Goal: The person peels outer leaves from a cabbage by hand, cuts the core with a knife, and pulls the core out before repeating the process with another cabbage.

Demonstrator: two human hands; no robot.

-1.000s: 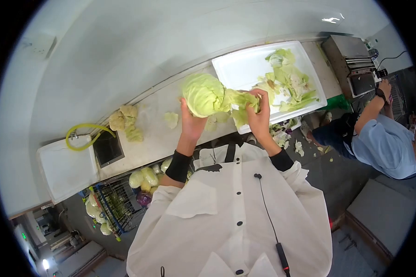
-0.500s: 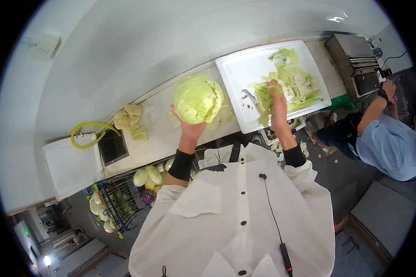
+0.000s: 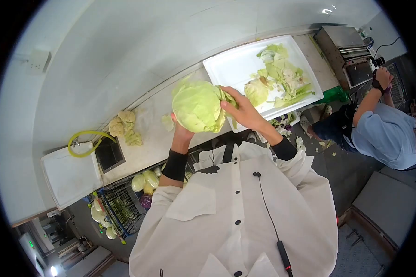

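In the head view, the pale, smooth counter (image 3: 148, 115) runs along the wall, with a glossy white rectangular tray (image 3: 226, 69) on it, strewn with limp, crinkled leaves (image 3: 286, 76). Bumpy, cream-coloured cauliflower (image 3: 121, 124) sits near the sink. Above the counter, beside the tray, is the round, waxy green cabbage (image 3: 196, 106): my left hand (image 3: 182, 129) cups it from below, and my right hand (image 3: 240, 110) grips the loose, ruffled leaf at its side.
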